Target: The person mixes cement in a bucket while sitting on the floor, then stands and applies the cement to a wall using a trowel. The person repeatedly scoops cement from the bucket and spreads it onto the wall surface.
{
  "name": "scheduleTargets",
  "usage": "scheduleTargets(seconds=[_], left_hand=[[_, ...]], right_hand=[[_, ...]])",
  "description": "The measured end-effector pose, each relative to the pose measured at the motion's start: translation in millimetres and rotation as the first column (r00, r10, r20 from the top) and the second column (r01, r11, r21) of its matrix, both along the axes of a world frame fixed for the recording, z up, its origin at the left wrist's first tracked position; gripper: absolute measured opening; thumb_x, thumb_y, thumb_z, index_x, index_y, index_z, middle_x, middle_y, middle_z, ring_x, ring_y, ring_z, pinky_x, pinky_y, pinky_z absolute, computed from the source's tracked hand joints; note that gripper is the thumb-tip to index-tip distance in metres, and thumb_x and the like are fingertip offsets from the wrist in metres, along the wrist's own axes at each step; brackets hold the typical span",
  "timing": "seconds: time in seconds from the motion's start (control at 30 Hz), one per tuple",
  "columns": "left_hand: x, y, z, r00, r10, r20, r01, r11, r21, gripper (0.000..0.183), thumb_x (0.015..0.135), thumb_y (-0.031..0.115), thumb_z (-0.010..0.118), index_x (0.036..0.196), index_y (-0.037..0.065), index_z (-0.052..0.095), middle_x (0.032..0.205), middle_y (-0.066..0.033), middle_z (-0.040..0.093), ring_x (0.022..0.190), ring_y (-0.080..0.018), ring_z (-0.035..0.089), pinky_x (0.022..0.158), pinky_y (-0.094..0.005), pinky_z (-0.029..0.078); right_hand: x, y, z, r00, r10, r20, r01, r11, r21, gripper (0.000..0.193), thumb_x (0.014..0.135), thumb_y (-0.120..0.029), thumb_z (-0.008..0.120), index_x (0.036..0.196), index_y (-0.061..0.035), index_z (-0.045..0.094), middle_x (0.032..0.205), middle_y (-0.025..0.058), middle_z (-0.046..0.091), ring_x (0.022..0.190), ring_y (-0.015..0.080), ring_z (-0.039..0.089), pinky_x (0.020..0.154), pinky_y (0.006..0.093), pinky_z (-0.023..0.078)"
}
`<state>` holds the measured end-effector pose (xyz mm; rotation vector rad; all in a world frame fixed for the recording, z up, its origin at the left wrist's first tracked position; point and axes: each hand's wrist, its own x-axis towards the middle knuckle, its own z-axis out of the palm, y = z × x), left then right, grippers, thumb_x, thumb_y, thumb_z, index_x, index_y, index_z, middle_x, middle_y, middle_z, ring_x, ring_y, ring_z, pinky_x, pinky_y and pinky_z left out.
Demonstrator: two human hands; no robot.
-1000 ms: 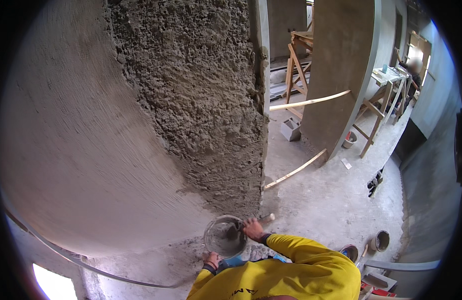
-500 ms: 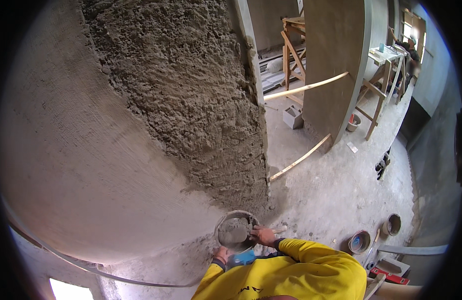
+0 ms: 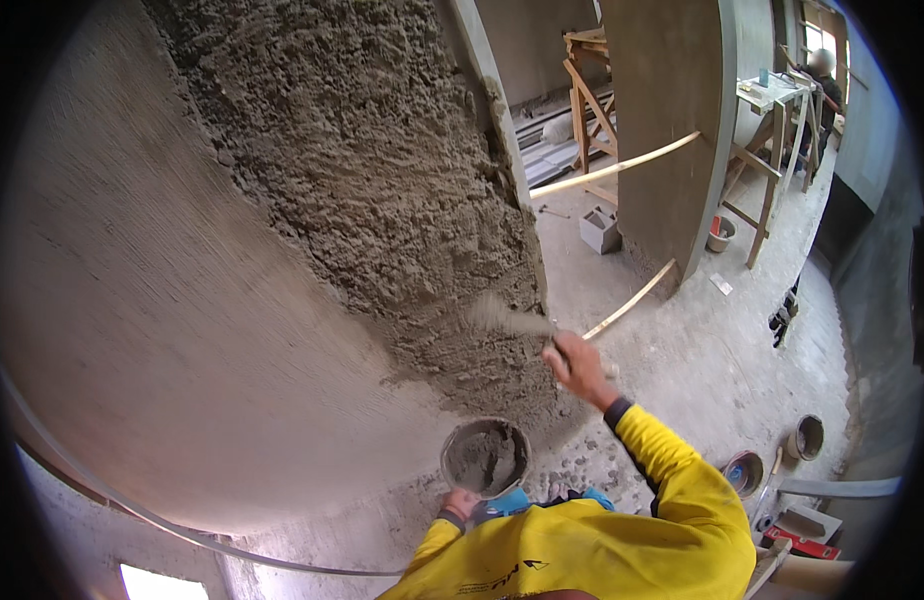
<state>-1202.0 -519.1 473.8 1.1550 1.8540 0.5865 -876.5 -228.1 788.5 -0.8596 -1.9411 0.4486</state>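
My right hand [image 3: 582, 367] is closed around the handle of a trowel [image 3: 512, 318]. Its blade, smeared by motion, is up against or just in front of the rough wet mortar [image 3: 362, 180] on the wall; contact is hard to tell. Lower down, a round bucket [image 3: 445, 462] holds grey mortar [image 3: 472, 460] with a dark gouge in it. My left hand [image 3: 462, 503] is closed at the bucket's near rim. Left of the rough band, the wall carries smoother plaster [image 3: 202, 300].
Two light wooden strips [image 3: 632, 298] reach across the doorway. Two more buckets [image 3: 744, 473] and a red level [image 3: 804, 541] lie at the lower right. A wooden trestle [image 3: 767, 150] and a person [image 3: 825, 80] are farther back. Mortar splatters dot the floor.
My right hand has risen from the bucket to the wall with the trowel. The mortar in the bucket now shows a gouge. My left hand stays at the bucket.
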Motion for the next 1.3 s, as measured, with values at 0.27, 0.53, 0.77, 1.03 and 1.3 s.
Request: scheduleTargets(seconds=[0.27, 0.53, 0.77, 1.03, 1.3], left_hand=[[-13, -9, -23, 0.994, 0.038, -0.107, -0.035, 0.999, 0.024, 0.028, 0.077, 0.035, 0.069, 0.088, 0.01, 0.074, 0.084, -0.0178, 0.069, 0.077, -0.0327, 0.067, 0.069, -0.0389, 0.051], [-11, -17, -6, 0.978, 0.189, 0.086, -0.192, 0.981, 0.024, 0.032, 0.076, 0.014, 0.077, 0.067, 0.005, 0.047, 0.061, -0.0046, 0.055, 0.06, -0.0163, 0.053, 0.068, -0.0359, 0.052], [20, 1, 62, 0.963, 0.021, -0.269, -0.041, 0.997, -0.067, 0.033, 0.074, 0.025, 0.079, 0.062, 0.004, 0.056, 0.062, -0.0073, 0.059, 0.06, -0.02, 0.054, 0.067, -0.0348, 0.051], [-8, -3, -5, 0.981, 0.045, -0.187, -0.065, 0.993, -0.1, 0.026, 0.075, 0.011, 0.077, 0.061, 0.004, 0.056, 0.061, -0.0028, 0.058, 0.062, -0.0145, 0.055, 0.067, -0.0339, 0.051], [20, 11, 75, 0.982, -0.082, -0.169, 0.068, 0.994, -0.088, 0.023, 0.077, 0.018, 0.074, 0.067, 0.005, 0.057, 0.066, -0.0049, 0.059, 0.063, -0.0164, 0.055, 0.068, -0.0338, 0.051]], right_hand=[[-5, 142, 188, 0.922, 0.216, -0.321, -0.285, 0.941, -0.185, 0.037, 0.101, -0.033, 0.045, 0.1, -0.0037, 0.067, 0.062, -0.0004, 0.049, 0.055, 0.0097, 0.049, 0.049, 0.0267, 0.041], [-1, 169, 197, 0.977, 0.057, -0.206, -0.085, 0.988, -0.128, 0.037, 0.099, -0.03, 0.046, 0.093, 0.0, 0.067, 0.062, 0.0078, 0.057, 0.054, 0.0181, 0.055, 0.052, 0.0323, 0.044], [-6, 149, 160, 0.94, -0.244, -0.238, 0.26, 0.965, 0.036, 0.03, 0.096, -0.024, 0.05, 0.087, 0.0015, 0.062, 0.072, 0.0228, 0.06, 0.068, 0.039, 0.061, 0.059, 0.0446, 0.043], [-36, 133, 191, 0.915, 0.138, -0.379, -0.236, 0.945, -0.226, 0.041, 0.102, -0.032, 0.042, 0.098, 0.0017, 0.065, 0.062, 0.006, 0.056, 0.051, 0.0157, 0.053, 0.05, 0.0309, 0.042], [-60, 132, 113, 0.788, 0.069, -0.612, -0.406, 0.806, -0.431, 0.045, 0.104, -0.036, 0.038, 0.099, -0.0016, 0.066, 0.062, -0.0001, 0.05, 0.048, 0.0084, 0.047, 0.045, 0.0244, 0.039]])
